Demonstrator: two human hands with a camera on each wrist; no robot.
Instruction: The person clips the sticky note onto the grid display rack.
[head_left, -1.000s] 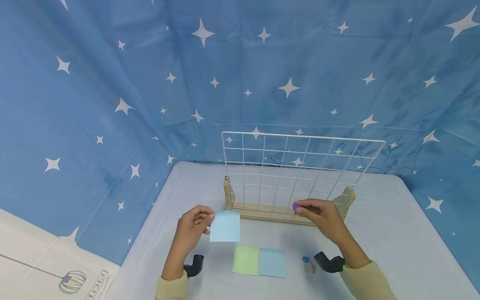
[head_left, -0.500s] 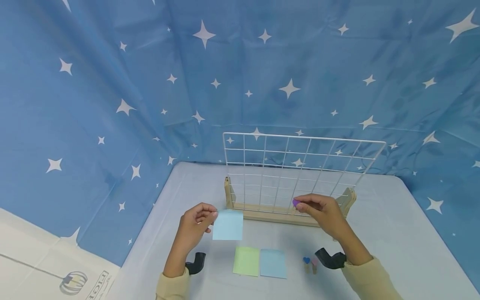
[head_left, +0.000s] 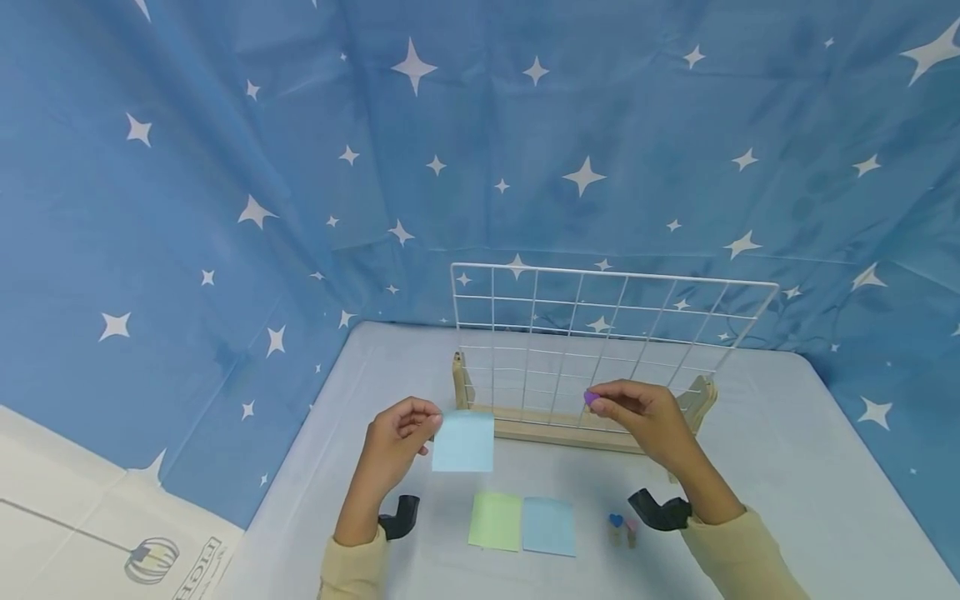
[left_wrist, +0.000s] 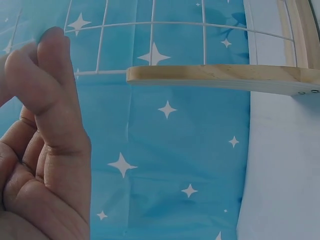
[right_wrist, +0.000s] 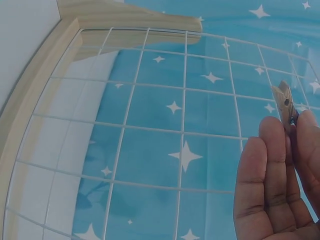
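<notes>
A pale blue sticky note (head_left: pixel 463 443) hangs from the thumb and fingers of my left hand (head_left: pixel 399 442), pinched near its upper left corner. My right hand (head_left: pixel 647 417) pinches a small wooden clothespin (right_wrist: pixel 286 102) with a purple heart (head_left: pixel 591 398) on it. Both hands are raised in front of a white wire grid (head_left: pixel 585 350) that stands in a wooden base (head_left: pixel 558 433). In the right wrist view the clothespin's wooden tip points up toward the grid, and I cannot tell any contact between them.
On the white table (head_left: pixel 427 550) lie a green sticky note (head_left: pixel 495 521) and a blue sticky note (head_left: pixel 548 527) side by side. Two clothespins, one with a blue heart (head_left: pixel 616 520) and one with a pink heart (head_left: pixel 631 525), lie to their right. A starry blue curtain (head_left: pixel 525 125) hangs behind.
My left hand has moved slightly up and right with the pale blue note. The right hand has risen a little, still pinching the purple-heart clothespin.
</notes>
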